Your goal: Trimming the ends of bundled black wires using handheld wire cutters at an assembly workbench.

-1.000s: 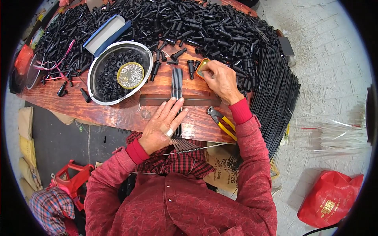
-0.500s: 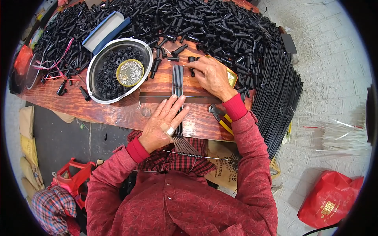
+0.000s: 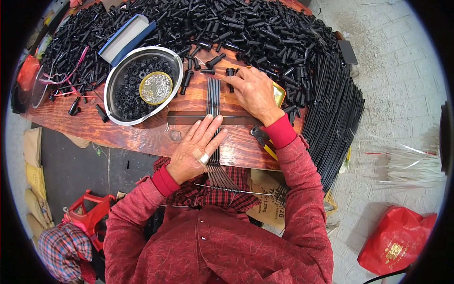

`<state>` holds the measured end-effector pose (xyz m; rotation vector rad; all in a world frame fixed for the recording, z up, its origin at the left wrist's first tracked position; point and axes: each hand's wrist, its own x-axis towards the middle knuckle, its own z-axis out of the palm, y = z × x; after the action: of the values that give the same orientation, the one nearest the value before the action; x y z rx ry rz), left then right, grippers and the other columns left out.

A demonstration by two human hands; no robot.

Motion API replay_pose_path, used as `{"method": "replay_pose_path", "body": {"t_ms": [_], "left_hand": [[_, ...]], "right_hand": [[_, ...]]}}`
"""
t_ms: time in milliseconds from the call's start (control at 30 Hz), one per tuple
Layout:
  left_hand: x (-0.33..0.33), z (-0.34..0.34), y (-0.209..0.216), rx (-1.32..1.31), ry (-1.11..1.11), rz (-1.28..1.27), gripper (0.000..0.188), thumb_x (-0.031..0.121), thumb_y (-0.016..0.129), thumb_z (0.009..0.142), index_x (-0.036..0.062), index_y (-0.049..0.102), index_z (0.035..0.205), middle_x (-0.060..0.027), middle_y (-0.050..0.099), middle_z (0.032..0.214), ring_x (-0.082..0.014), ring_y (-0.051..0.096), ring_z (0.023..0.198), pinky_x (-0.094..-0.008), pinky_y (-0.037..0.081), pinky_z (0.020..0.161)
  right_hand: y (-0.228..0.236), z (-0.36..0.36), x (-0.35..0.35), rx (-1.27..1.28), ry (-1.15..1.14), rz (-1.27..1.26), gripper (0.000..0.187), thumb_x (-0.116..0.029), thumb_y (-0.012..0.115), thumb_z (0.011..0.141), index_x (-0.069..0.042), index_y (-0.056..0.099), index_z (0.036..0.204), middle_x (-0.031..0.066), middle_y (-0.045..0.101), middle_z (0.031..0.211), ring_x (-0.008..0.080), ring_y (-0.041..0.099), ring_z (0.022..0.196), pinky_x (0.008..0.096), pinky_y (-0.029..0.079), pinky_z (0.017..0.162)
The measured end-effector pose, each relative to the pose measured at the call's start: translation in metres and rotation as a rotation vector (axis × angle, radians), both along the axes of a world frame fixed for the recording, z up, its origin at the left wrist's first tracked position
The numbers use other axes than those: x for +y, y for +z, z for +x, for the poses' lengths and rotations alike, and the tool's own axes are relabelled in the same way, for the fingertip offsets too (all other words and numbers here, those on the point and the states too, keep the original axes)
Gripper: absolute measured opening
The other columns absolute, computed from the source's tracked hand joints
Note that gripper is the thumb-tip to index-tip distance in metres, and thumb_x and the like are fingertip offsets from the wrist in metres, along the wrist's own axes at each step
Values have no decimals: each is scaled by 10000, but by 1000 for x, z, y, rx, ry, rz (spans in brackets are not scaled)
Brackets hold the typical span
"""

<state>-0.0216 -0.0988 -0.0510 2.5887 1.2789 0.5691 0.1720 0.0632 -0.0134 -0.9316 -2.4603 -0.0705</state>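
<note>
My left hand lies flat, fingers stretched, across a row of thin black rods set side by side over a dark bar on the wooden table. A bandage covers part of that hand. Below the table edge, the rods fan out to a thin metal wire over my lap. Just right of the rods' far ends, my right hand is closed, thumb and index finger together; what they pinch, if anything, is too small to tell. Partly behind it sits a yellow-rimmed tin.
Pliers with yellow handles lie near the table edge. A metal basin holds black rings and a round tin of small silvery pieces. A blue box, heaped black tubular parts and a bundle of black rods surround the workspace.
My right hand's fingers have shifted slightly beside the rod ends. The wire over my lap has moved slightly and tilts differently. My left hand stays in place.
</note>
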Motion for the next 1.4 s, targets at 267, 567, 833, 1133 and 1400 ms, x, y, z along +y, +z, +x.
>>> {"method": "replay_pose_path", "body": {"t_ms": [267,567,833,1133,1400], "left_hand": [[0,1,0,-2,2,-9,892,653,579,821,49,435,1462,-214,311,1575,-390,295,1459,-506,262,1179],[0,1,-3,24,-4,1,900,662,580,819,38,440,1452,-215,313,1574,-391,292,1462,-503,265,1180],[1,0,-5,13,-11,10,900,650,597,812,36,440,1451,-221,313,1571,-396,291,1461,-498,268,1182],[-1,2,-2,45,17,14,896,668,597,806,68,449,1454,-204,309,1578,-402,318,1433,-530,250,1172],[-2,4,0,-28,36,-25,888,672,605,797,85,463,1448,-185,310,1580,-438,305,1422,-562,254,1160]], "right_hand": [[-18,3,4,181,-12,-213,194,-69,680,815,-126,744,989,63,595,798,262,610,781,383,494,695],[-20,-9,1,110,-25,56,134,-81,684,753,-110,711,882,44,583,792,257,584,770,382,500,662],[-21,-11,3,126,6,93,217,-58,691,766,-117,726,972,49,572,801,259,570,759,372,486,675],[-16,-15,-2,79,-22,98,313,-54,671,747,-141,727,1043,43,558,799,253,567,773,374,490,682],[-16,-18,-3,114,-40,47,241,-43,667,782,-130,724,999,52,566,797,270,573,777,382,487,674]]}}
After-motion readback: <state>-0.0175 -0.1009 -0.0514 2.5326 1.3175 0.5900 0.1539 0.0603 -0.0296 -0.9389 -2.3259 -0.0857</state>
